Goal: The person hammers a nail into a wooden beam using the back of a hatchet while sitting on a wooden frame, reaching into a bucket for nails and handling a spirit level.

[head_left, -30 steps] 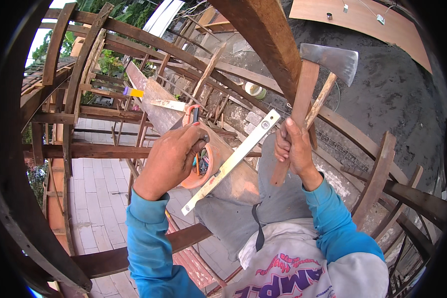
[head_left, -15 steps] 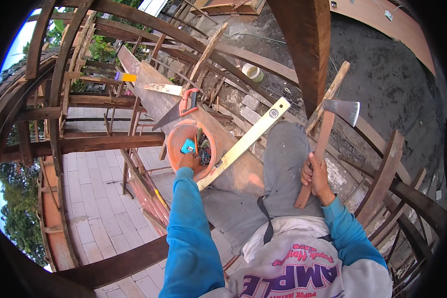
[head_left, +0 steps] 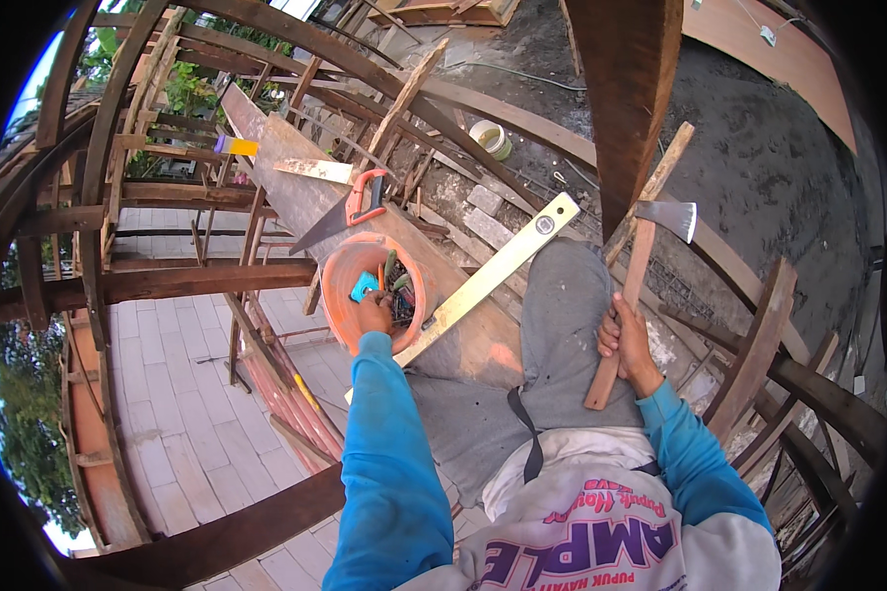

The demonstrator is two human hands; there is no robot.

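Observation:
My right hand (head_left: 626, 343) is closed around the wooden handle of a hatchet (head_left: 636, 271), held upright over my right thigh with its steel head at the top. My left hand (head_left: 373, 313) reaches over the near rim into an orange bucket (head_left: 333, 286). Its fingertips are hidden among the contents, beside a turquoise tape measure (head_left: 364, 286). Several small tools and dark bits lie in the bucket. Against the bucket's right side rests a yellow spirit level (head_left: 488, 280), lying slantwise to my knee. Just beyond the bucket lies a handsaw (head_left: 330, 225) with a red and black handle.
A wide plank (head_left: 443, 258) carries the bucket and saw, plus a light wood offcut (head_left: 313, 170) and a yellow and purple object (head_left: 236, 146). Dark timber beams (head_left: 168, 286) surround me. Paving (head_left: 182, 394) shows below left; a pale pail (head_left: 491, 140) stands beyond.
My left hand has shifted slightly deeper into the bucket, and the tape measure looks tilted differently. My right hand keeps its hold, while the hatchet's head has turned a little. The view has moved slightly.

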